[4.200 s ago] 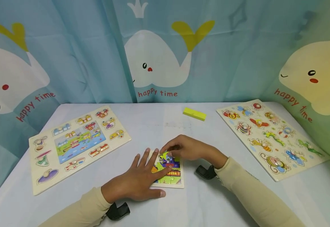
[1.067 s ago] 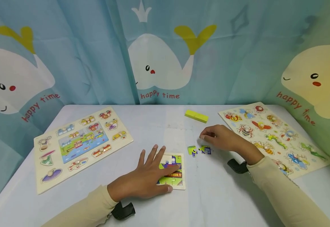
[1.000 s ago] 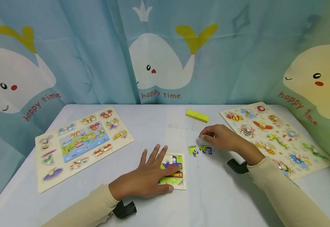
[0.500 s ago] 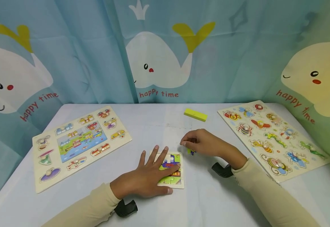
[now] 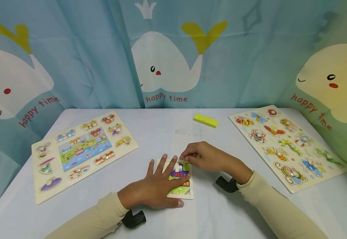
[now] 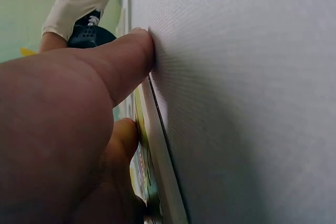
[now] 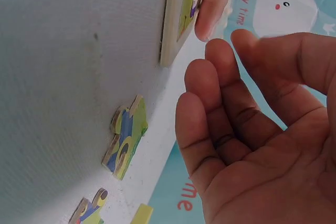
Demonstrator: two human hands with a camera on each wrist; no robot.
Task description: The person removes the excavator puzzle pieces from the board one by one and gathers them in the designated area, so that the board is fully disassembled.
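My left hand (image 5: 154,192) lies with spread fingers across a small framed jigsaw puzzle (image 5: 191,186), covering its left side. In the left wrist view, the left thumb reaches past the board's edge (image 6: 164,171) to the table. At the puzzle's upper right corner is my right hand (image 5: 204,157), its thumb and index fingertips close together, the other fingers loosely curled. Nothing shows between them in the right wrist view. That view also shows a green and blue jigsaw piece (image 7: 127,137) and a second piece (image 7: 90,209) on the table; in the head view my right hand hides them.
On the left lies a knob puzzle board (image 5: 64,183) with vehicles and a harbour scene. An insect knob puzzle board (image 5: 297,186) lies on the right. A yellow block (image 5: 205,120) sits farther back. A whale-print curtain (image 5: 236,76) borders the white table behind.
My right hand left the puzzle, and two pieces came to lie right of it. Since then it has moved left from beside those pieces to the puzzle's upper right corner. My left hand stays on the puzzle.
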